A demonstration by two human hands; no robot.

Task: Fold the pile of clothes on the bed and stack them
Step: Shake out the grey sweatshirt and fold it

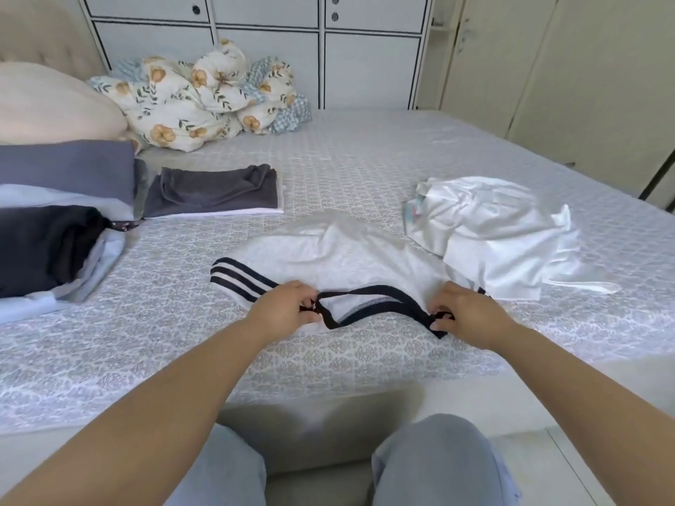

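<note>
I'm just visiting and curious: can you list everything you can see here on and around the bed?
white shirt with black trim: one, white with black neckline and striped sleeve, spread on the near middle of the bed.
crumpled white garment: one, white, on the bed to the right.
folded dark grey garment: one, on something white, left of centre.
stack of folded clothes: one, grey, black and pale blue, far left.
floral duvet: one, cream with orange flowers, bunched at the bed's far side.
pillow: one, cream, far left.
bed: one, grey patterned cover.
cabinets: white, behind the bed.
left hand: pinches the neckline.
right hand: pinches the neckline.
</note>
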